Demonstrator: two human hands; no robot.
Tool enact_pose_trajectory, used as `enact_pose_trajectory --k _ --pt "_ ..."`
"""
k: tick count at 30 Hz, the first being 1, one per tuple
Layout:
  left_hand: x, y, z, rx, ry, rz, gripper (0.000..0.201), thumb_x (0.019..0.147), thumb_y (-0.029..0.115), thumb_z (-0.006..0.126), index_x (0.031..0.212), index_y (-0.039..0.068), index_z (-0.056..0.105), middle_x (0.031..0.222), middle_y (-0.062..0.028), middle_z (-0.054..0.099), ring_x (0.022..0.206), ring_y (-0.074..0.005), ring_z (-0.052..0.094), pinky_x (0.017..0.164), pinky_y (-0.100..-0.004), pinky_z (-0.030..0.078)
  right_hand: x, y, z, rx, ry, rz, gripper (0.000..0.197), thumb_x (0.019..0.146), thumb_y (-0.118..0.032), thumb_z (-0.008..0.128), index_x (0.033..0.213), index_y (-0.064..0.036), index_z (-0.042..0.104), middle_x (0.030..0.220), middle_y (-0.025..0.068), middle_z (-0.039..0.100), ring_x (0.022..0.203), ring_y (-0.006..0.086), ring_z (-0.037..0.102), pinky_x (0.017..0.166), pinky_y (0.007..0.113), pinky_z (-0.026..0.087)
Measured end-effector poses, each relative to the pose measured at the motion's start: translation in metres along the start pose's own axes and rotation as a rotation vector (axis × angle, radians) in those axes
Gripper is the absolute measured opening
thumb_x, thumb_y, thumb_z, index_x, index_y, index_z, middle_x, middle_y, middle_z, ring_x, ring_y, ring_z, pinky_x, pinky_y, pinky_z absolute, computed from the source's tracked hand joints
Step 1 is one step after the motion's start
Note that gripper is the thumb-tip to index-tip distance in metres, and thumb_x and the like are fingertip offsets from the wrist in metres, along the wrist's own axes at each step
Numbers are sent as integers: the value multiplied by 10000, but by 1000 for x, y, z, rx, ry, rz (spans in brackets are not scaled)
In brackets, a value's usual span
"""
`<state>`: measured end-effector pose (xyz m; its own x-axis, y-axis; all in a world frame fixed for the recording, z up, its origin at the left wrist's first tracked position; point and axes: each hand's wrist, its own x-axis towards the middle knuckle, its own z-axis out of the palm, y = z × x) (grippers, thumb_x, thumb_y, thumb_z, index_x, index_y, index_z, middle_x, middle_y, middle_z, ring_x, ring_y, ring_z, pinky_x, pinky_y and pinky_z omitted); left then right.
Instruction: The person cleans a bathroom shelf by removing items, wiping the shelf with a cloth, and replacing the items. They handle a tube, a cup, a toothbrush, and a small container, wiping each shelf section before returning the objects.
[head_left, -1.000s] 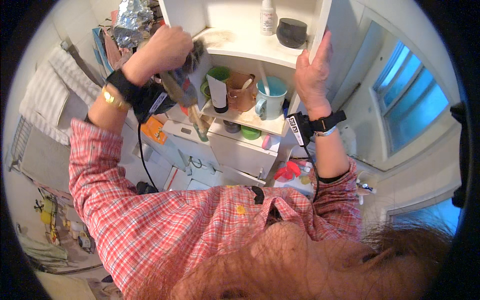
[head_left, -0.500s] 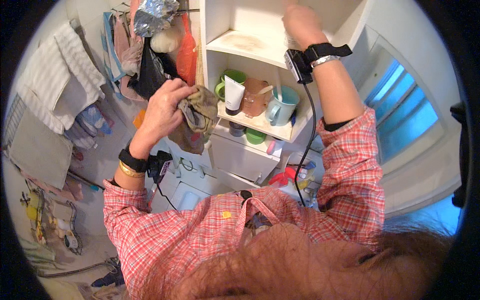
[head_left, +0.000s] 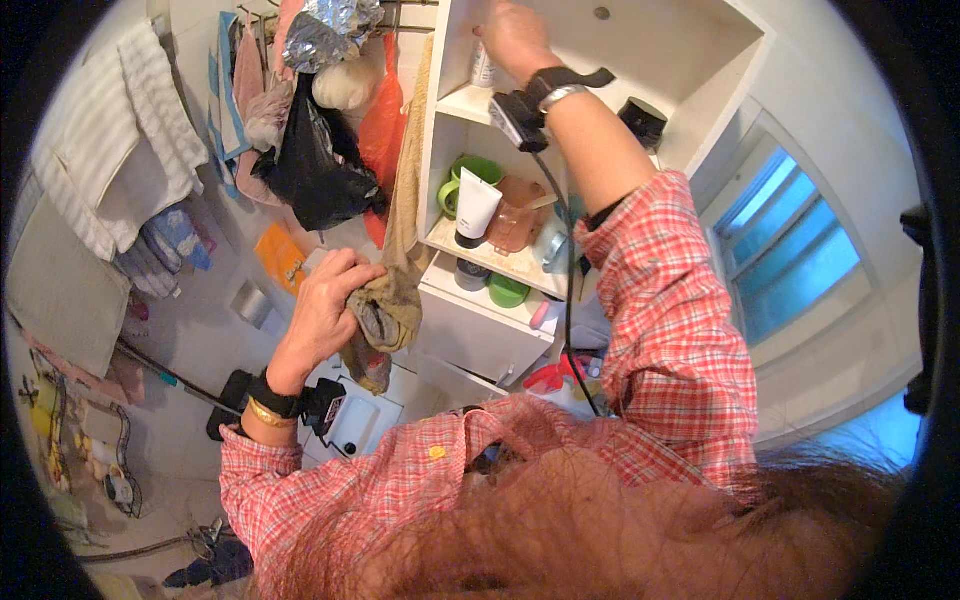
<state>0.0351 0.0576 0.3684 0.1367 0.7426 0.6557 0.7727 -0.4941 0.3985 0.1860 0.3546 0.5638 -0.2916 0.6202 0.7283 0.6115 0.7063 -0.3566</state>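
Note:
My left hand [head_left: 325,305] is closed round a crumpled olive-brown cloth [head_left: 388,312], which hangs from the fingers in front of the cabinet. My right hand [head_left: 515,42] reaches into the upper compartment of the white shelf unit [head_left: 432,110]. Its fingers close round the top of a small white bottle [head_left: 483,66], upright at the left end of that shelf; the fingertips are partly hidden. To the right of my right forearm, a dark round jar [head_left: 642,122] stands on the same shelf.
The shelf below holds a green cup [head_left: 470,178], a white tube [head_left: 478,208], a brownish translucent container [head_left: 520,215] and a light-blue mug [head_left: 552,245], partly hidden by my arm. Bags, including a black one [head_left: 315,165], hang left. A black cable [head_left: 568,300] runs from my right wrist.
My right hand has moved left along the upper shelf with the white bottle. The dark jar has come into view. My left hand, still holding the cloth, sits lower as the view shifts.

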Motion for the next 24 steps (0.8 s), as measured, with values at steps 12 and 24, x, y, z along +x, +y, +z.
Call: enact_pose_trajectory --k 12,24 --pt "-11 -15 7 -29 18 -17 403 643 -111 484 986 25 647 900 -113 581 899 -328 567 775 -373 466 -6 7 -68 -278 -262 -247 461 831 -105 657 1254 16 522 1104 287 617 998 432 600 869 466 486" --pt "-9 -33 12 -120 -34 -56 243 764 -10 588 1004 -34 623 939 -110 579 919 -267 586 825 -310 451 -64 63 -133 -997 -438 -119 414 809 -391 674 897 12 708 922 227 677 848 388 655 769 459 513"
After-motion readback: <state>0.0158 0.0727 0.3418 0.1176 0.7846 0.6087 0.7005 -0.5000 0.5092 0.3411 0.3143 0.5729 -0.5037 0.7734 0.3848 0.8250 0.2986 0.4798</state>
